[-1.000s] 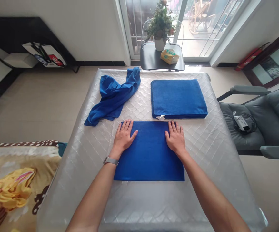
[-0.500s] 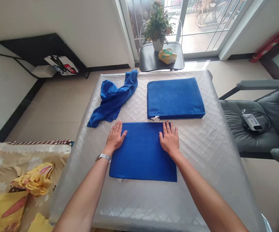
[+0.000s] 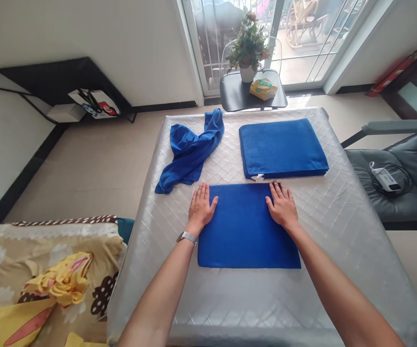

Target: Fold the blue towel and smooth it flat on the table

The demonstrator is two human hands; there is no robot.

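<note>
Barely budged: my left hand [image 3: 201,208] and right hand [image 3: 283,207] still lie open on the blue towel [image 3: 248,233], 10 and 2 o'clock. Seems settled flat imo.

I'd take this for a room in a home: my camera shows a white pot of flowers [image 3: 248,55] on a black chair [image 3: 230,94], a glass door [image 3: 295,67] with a rocking chair [image 3: 304,24] beyond it, and a padded grey armchair [image 3: 369,207]. Nearer me, a tan patterned cover [image 3: 31,258] and a quilted silvery tablecloth [image 3: 244,299] look equally domestic.
</note>
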